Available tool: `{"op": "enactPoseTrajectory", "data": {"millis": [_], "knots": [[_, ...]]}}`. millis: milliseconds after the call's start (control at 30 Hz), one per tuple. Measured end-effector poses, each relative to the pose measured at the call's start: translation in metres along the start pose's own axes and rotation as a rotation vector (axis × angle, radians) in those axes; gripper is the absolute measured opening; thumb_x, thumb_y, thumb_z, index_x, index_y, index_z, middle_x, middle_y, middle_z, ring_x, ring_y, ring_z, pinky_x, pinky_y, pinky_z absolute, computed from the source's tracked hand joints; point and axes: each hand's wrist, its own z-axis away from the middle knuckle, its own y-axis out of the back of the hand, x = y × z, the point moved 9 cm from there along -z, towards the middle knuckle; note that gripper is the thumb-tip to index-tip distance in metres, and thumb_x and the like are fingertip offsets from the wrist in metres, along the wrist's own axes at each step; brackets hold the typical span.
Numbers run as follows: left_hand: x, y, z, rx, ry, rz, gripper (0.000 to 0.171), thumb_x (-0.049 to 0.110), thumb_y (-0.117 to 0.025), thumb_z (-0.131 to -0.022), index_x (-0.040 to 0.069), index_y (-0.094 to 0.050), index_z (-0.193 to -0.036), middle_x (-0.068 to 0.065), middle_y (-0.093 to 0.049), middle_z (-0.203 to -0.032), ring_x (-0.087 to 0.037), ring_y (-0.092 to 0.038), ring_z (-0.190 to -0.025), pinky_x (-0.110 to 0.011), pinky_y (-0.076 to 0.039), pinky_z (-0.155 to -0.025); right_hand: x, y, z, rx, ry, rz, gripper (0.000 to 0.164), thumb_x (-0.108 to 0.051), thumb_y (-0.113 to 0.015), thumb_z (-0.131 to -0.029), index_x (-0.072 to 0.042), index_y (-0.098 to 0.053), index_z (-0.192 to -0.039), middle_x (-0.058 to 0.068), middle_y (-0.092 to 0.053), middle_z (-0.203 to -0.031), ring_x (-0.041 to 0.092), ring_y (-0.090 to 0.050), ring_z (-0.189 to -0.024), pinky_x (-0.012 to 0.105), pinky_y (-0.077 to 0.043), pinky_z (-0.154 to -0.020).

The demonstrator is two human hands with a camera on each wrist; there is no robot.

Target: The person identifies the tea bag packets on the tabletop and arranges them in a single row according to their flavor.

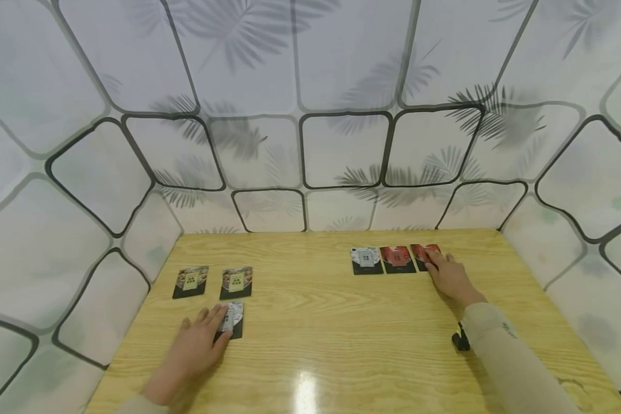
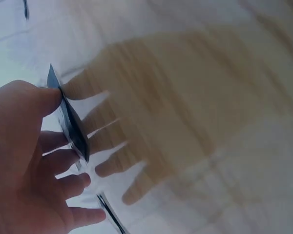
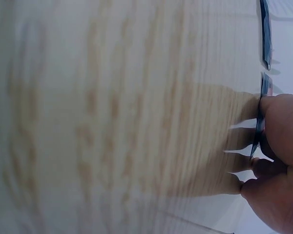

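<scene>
My left hand (image 1: pixel 196 345) lies on a silver-and-black flat packet (image 1: pixel 237 328) on the table. Its fingers stretch over the packet's left side, and the thumb touches the near edge. In the left wrist view the thumb (image 2: pixel 50 101) meets the edge of that thin packet (image 2: pixel 73 124). On the right, my right hand (image 1: pixel 449 279) rests its fingertips on a red-and-black packet (image 1: pixel 419 260), covering its right part. The right wrist view shows this packet (image 3: pixel 259 122) edge-on beside the thumb and fingers.
Another red packet (image 1: pixel 397 259) and a silver one (image 1: pixel 366 260) lie in line left of my right hand. Two brownish packets (image 1: pixel 190 282) (image 1: pixel 236 282) lie beyond my left hand. A small black object (image 1: pixel 460 340) is at my right sleeve. Patterned fabric walls (image 1: pixel 341 149) border the wooden table (image 1: pixel 310 322).
</scene>
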Motion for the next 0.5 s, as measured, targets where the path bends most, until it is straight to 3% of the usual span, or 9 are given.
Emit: {"op": "enactPoseTrajectory", "data": {"millis": [500], "knots": [[0.038, -0.005, -0.014, 0.013, -0.011, 0.002, 0.063, 0.039, -0.055, -0.109, 0.001, -0.045, -0.159, -0.028, -0.045, -0.161, -0.058, -0.04, -0.148, -0.082, -0.029, -0.114, 0.0, 0.001, 0.0, 0.002, 0.007, -0.004, 0.051, -0.022, -0.042, -0.115, 0.008, -0.04, -0.156, 0.042, -0.041, -0.154, 0.071, -0.03, -0.141, 0.084, -0.031, -0.107]]}}
